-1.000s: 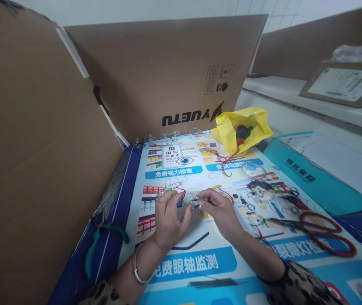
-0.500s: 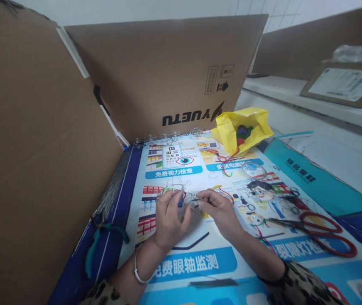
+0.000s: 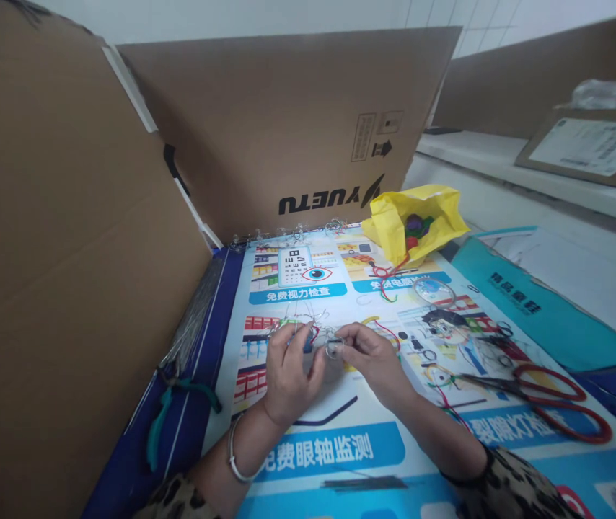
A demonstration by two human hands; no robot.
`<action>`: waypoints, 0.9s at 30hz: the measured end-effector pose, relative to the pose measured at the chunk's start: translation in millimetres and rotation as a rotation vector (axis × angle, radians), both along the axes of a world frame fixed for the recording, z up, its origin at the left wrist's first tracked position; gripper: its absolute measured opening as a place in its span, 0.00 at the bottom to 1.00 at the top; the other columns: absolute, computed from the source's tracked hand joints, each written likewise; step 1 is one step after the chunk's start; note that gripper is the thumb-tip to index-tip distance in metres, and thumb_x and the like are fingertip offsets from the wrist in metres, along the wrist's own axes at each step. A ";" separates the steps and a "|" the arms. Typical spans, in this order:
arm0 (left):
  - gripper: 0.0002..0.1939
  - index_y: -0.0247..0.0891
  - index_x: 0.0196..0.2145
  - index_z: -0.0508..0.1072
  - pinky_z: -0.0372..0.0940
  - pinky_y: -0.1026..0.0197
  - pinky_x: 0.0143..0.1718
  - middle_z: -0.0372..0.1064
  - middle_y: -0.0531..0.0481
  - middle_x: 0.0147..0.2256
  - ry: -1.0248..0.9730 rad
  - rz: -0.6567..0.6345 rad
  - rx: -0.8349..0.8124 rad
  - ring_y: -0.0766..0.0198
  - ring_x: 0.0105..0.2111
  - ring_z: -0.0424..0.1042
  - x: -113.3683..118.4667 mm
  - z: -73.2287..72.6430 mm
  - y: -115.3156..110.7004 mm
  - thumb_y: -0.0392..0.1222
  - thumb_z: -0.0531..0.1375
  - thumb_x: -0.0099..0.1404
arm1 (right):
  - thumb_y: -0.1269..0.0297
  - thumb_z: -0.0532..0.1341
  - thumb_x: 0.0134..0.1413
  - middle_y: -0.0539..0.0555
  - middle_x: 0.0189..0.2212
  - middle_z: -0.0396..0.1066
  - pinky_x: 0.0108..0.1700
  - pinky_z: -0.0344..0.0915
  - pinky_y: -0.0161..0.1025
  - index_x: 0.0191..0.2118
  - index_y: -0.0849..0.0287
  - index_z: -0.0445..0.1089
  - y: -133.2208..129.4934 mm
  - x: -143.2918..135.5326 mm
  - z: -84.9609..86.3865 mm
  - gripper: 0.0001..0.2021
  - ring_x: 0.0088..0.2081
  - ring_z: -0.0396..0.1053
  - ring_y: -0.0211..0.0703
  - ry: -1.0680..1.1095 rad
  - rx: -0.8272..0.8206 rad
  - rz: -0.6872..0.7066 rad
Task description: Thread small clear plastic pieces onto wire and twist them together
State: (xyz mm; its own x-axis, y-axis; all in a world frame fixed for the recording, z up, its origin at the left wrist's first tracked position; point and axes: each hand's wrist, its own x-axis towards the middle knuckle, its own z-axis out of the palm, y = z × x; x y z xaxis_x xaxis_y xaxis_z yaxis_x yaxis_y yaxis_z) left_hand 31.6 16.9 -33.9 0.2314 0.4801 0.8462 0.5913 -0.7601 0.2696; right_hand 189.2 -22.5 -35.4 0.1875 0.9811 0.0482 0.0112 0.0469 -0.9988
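Over the printed sheet (image 3: 335, 393) my two hands are close together, fingers bent. My right hand (image 3: 376, 360) pinches a small looped piece of thin silver wire (image 3: 334, 347) between thumb and fingertips. On its other side my left hand (image 3: 293, 367), wearing a bangle, has its fingers closed on the same wirework. Loose wire ends (image 3: 308, 313) stick up beyond the left fingers, with a bit of red beside them. How the wires join is too fine to make out.
Scissors with red handles (image 3: 568, 404) lie to the right, teal-handled pliers (image 3: 159, 425) to the left. A yellow bag (image 3: 389, 227) with coloured cord stands behind. Cut wires (image 3: 365, 481) lie in front. Cardboard walls (image 3: 265, 122) rise at the back and left.
The wire loop at my right fingertips has turned and now shows as a rounder ring. Both hands stay in nearly the same place; the view has shifted slightly.
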 end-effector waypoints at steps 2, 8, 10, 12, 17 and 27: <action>0.24 0.32 0.50 0.63 0.62 0.54 0.48 0.59 0.40 0.44 -0.003 -0.009 0.004 0.56 0.47 0.63 0.0 0.8 -0.6 0.34 0.60 0.56 | 0.64 0.63 0.48 0.46 0.24 0.58 0.30 0.55 0.34 0.35 0.56 0.69 0.2 0.8 0.4 0.07 0.28 0.57 0.36 0.012 -0.001 0.005; 0.26 0.31 0.52 0.61 0.62 0.53 0.48 0.58 0.39 0.44 0.024 -0.084 0.000 0.55 0.47 0.62 -1.7 5.4 -2.7 0.37 0.60 0.56 | 0.63 0.64 0.48 0.47 0.26 0.62 0.31 0.56 0.35 0.33 0.57 0.69 1.5 3.6 -2.8 0.06 0.29 0.59 0.37 0.146 0.014 0.034; 0.26 0.31 0.52 0.60 0.62 0.52 0.48 0.57 0.39 0.45 0.024 -0.140 -0.004 0.54 0.47 0.61 -3.2 7.0 -3.5 0.38 0.59 0.56 | 0.63 0.64 0.48 0.48 0.27 0.65 0.32 0.57 0.35 0.34 0.57 0.69 1.6 3.2 -3.3 0.07 0.30 0.60 0.37 0.218 0.008 0.035; 0.26 0.31 0.53 0.59 0.62 0.50 0.48 0.56 0.38 0.45 0.006 -0.177 -0.022 0.53 0.48 0.60 -4.7 8.3 -4.5 0.38 0.57 0.57 | 0.63 0.65 0.47 0.49 0.28 0.67 0.33 0.58 0.36 0.34 0.57 0.70 1.5 2.2 -2.7 0.07 0.30 0.61 0.38 0.291 -0.008 0.046; 0.24 0.31 0.53 0.59 0.62 0.50 0.49 0.57 0.38 0.46 -0.033 -0.178 -0.038 0.54 0.49 0.60 -5.7 9.3 -5.5 0.32 0.54 0.58 | 0.64 0.67 0.44 0.48 0.26 0.67 0.33 0.58 0.35 0.32 0.57 0.71 0.4 0.0 1.3 0.08 0.29 0.62 0.37 0.370 -0.022 0.046; 0.28 0.31 0.54 0.59 0.61 0.51 0.51 0.57 0.39 0.45 -0.041 -0.193 -0.030 0.55 0.49 0.60 -4.1 5.2 -4.4 0.26 0.52 0.55 | 0.66 0.67 0.45 0.48 0.27 0.67 0.34 0.58 0.34 0.32 0.56 0.72 0.8 0.9 -0.3 0.06 0.30 0.61 0.35 0.378 -0.007 0.021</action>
State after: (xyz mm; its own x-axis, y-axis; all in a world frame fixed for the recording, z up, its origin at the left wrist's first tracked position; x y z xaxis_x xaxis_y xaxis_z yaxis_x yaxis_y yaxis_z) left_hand 27.5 12.6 -28.8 0.2872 0.4551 0.8429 0.4236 -0.8495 0.3144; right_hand 190.1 -21.7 -35.7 0.1705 0.9850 -0.0278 -0.3595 0.0359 -0.9325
